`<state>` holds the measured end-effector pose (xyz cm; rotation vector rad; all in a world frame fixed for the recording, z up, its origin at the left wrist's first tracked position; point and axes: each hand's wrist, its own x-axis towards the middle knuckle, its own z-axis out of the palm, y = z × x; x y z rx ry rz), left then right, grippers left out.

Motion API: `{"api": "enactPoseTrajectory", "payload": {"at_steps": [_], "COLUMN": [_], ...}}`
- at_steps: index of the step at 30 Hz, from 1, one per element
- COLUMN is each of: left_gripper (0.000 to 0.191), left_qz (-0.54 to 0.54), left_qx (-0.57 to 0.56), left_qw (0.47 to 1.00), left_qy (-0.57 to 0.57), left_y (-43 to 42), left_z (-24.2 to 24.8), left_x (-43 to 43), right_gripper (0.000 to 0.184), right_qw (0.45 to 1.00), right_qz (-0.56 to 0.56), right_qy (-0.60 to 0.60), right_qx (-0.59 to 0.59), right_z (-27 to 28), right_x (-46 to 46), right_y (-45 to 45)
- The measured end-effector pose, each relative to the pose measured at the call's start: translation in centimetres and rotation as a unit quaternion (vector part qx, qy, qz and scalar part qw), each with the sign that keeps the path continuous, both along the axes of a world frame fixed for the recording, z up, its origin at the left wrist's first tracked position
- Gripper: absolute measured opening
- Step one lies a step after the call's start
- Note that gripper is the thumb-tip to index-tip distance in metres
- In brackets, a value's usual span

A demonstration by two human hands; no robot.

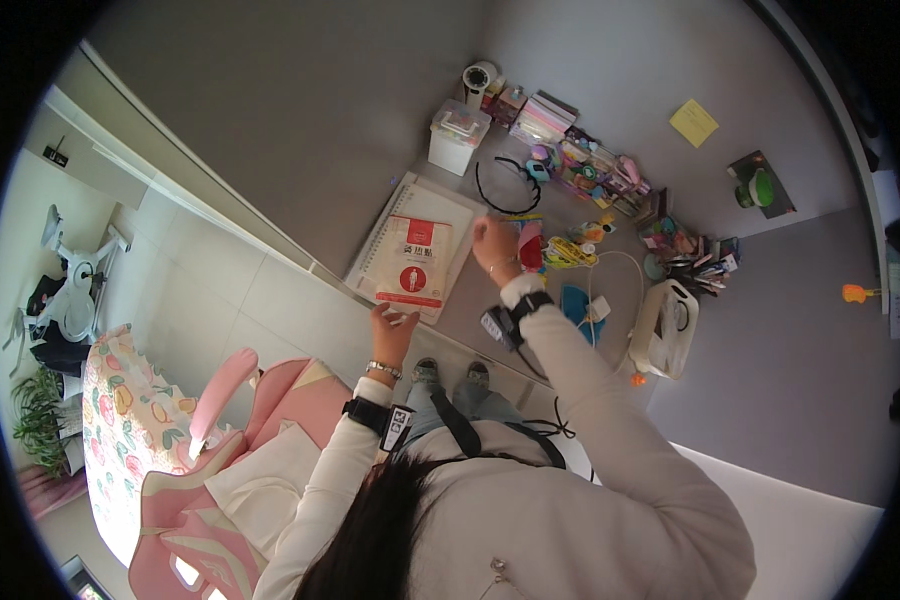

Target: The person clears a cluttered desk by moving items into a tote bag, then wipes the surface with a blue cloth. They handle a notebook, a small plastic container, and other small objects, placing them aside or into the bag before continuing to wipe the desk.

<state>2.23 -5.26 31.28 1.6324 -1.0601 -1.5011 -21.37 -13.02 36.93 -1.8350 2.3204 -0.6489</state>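
Note:
A flat cream-and-red packet [414, 259] printed with writing and a white human figure lies on a spiral notebook [370, 255] at the desk's front edge. At the packet's lower edge is my left hand [392, 334], thumb and fingers apart. I cannot tell whether its fingertips touch the packet. My right hand [493, 244] hovers with curled fingers by the right edge of a white board or pad [461, 217] under the packet. Its fingertips are partly hidden, and nothing shows clearly in them. Beside it is a red item [529, 247] among colourful packets.
A black headband [508, 202], a lidded clear box [457, 139] and many small items line the desk's back. To the right are a yellow packet [570, 253], a white cable [637, 274] and a cream bin [664, 330]. A pink chair [270, 405] stands behind on the left.

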Motion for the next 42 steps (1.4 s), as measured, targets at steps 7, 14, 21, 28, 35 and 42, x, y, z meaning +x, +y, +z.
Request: {"api": "enactPoseTrajectory", "payload": {"at_steps": [7,14,21,28,35,42], "left_gripper": [0.07,0.08,0.08,0.077,0.072,0.088], "left_qz": [-0.021,-0.201,-0.293,-0.345,-0.234,-0.135], "left_qx": [-0.023,-0.311,-0.324,-0.372,-0.411,-0.345], "left_qw": [0.995,0.819,0.772,0.745,0.749,0.848], "left_qy": [-0.093,-0.438,-0.462,-0.433,-0.463,-0.379], "left_y": [-2.9,-1.4,-4.2,-5.7,-5.8,2.2], "left_z": [2.9,6.0,4.7,3.6,2.5,3.4], "left_x": [-0.2,-2.0,-2.7,-0.7,1.3,1.2], "right_gripper": [0.016,0.012,0.006,0.011,0.032,0.043], "right_qw": [0.962,0.975,0.981,0.971,0.975,0.992], "right_qz": [-0.022,-0.021,0.026,0.192,0.184,0.046], "right_qy": [0.233,0.221,0.166,0.109,0.095,-0.016], "right_qx": [0.144,0.008,-0.095,-0.086,-0.08,-0.119], "right_z": [1.6,0.9,4.4,4.8,3.0,5.7], "right_x": [-3.5,-4.1,1.6,4.6,4.9,1.0], "right_y": [-4.6,-3.2,3.1,6.4,4.4,0.5]}}
